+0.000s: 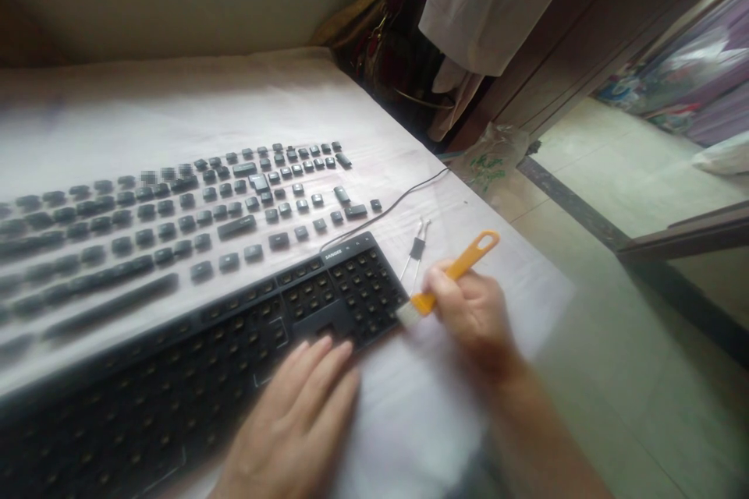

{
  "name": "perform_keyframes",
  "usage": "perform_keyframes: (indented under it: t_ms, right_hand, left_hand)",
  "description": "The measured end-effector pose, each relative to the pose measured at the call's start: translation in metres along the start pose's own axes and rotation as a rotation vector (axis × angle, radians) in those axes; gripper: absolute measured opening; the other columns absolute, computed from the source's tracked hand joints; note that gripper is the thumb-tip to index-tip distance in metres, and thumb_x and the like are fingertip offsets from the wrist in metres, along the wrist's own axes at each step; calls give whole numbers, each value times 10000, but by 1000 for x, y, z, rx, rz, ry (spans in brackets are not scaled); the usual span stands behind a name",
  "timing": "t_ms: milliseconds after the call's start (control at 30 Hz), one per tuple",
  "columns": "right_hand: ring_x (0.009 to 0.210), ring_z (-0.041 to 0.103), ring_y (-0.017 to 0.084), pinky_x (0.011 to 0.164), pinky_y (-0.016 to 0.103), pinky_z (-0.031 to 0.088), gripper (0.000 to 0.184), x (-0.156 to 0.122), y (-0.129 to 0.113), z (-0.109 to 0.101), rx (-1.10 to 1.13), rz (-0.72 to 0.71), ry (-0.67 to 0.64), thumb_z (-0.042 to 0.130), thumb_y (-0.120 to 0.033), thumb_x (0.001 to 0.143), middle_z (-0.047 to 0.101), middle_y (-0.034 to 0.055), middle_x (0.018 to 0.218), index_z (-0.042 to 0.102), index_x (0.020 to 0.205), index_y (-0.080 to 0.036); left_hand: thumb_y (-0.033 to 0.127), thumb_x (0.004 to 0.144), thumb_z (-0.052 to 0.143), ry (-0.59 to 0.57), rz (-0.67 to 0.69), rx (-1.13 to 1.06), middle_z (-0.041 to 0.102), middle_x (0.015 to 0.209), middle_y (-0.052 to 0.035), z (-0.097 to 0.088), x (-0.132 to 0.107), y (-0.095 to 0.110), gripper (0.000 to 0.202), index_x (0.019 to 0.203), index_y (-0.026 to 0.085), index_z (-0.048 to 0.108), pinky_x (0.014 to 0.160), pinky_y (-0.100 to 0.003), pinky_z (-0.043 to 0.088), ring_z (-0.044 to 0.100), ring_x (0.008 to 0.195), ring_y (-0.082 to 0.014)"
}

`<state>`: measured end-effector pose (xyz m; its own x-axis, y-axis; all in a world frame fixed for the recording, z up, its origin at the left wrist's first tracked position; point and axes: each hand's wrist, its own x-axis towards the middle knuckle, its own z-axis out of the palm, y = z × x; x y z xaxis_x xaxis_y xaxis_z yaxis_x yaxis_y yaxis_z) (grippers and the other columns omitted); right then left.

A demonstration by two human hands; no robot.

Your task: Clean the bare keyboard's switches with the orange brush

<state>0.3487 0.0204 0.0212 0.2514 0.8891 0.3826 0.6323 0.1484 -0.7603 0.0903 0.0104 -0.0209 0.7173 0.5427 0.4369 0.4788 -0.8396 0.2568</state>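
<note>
**White sheet, stripped black keyboard: loose pieces lie within reach of a stray nudge**

A pale covered surface (pixel 146 101) takes up most of the scene, its right edge dropping away to a tiled floor (pixel 614 374). Anything knocked far enough right could fall there.

The keyboard (pixel 193 382) lies across the near left, its right end bare of caps. Its exposed switch posts look vulnerable: a hard sideways scrub could bend or chip one.

The left hand (pixel 298 405) is spread flat, fingers straight and gripping nothing, over the keyboard's near edge. If it bears down too lightly, the board could skid under brushing; too heavily, and it might strain the posts beneath.

The right hand (pixel 473 312) is closed around the orange handle of a brush (pixel 471 256), whose bristles (pixel 409 312) are at the board's right end. An outward flick there could scatter dust over the sheet.

A thin cable (pixel 403 192) runs far and right; if it snagged, it could drag the board.

Just beyond the brush lies a wire puller (pixel 417 249), where a knuckle could catch it.

Smallest are the loose keycaps (pixel 236 226), in rows on the far side; a shifting board or rumpled sheet could jumble their order.
</note>
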Motion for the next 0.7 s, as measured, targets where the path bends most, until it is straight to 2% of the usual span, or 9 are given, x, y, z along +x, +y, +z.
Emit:
perform_keyframes:
  t_ms: [67, 133, 200, 300, 367, 600, 700]
  right_hand:
    - [438, 534, 108, 468, 207, 453, 361, -1, -1, -2, 17, 17, 64, 491, -281, 1021, 556, -40, 531, 610, 690, -205]
    - [475, 576, 112, 492, 206, 485, 333, -3, -2, -2, 33, -8, 52, 488, -282, 1030, 598, -31, 572, 633, 741, -203]
    - [525, 629, 127, 522, 219, 526, 282, -5, -4, -2, 60, -80, -33, 508, -277, 1024, 666, -8, 640, 657, 798, -198]
    - [636, 715, 155, 608, 245, 591, 180, -9, -7, -2, 91, -179, -182, 543, -232, 1007, 751, 24, 760, 678, 894, -196]
    - [686, 743, 157, 660, 247, 612, 157, -11, -7, -3, 73, -214, -227, 541, -188, 1005, 766, 21, 789, 674, 923, -202]
    - [655, 733, 141, 641, 232, 590, 137, -11, -2, -15, -151, -431, -140, 553, -106, 979, 757, 9, 778, 640, 937, -202]
    - [620, 720, 139, 620, 229, 569, 134, -11, -4, -18, -288, -499, -85, 543, -108, 987, 751, 15, 744, 633, 933, -191]
  left_hand:
    - [172, 1035, 421, 53, -23, -5, 679, 1375, -27, 5, -2, 1, 340, 1170, 217, 729, 1275, -334, 263, 469, 1437, -178]
    - [172, 1034, 407, 102, -9, -3, 682, 1367, -31, 8, -4, 2, 349, 1154, 214, 732, 1275, -340, 268, 461, 1444, -179]
    - [169, 1031, 407, 100, 18, 18, 687, 1359, -35, 7, -5, 0, 350, 1159, 212, 730, 1275, -347, 274, 464, 1443, -182]
    - [168, 1021, 439, 19, 65, 72, 689, 1359, -33, 0, -2, -3, 332, 1190, 218, 720, 1272, -353, 285, 489, 1424, -184]
    - [167, 1020, 447, -12, 75, 87, 686, 1365, -31, -5, 0, -4, 329, 1199, 224, 716, 1269, -351, 292, 496, 1419, -182]
    - [182, 1031, 437, 30, -21, 9, 678, 1380, -19, -2, 1, 3, 327, 1179, 224, 725, 1269, -342, 286, 493, 1419, -178]
    - [178, 1032, 429, 33, 3, 17, 681, 1373, -17, -3, 2, 1, 333, 1171, 225, 728, 1267, -337, 287, 506, 1403, -176]
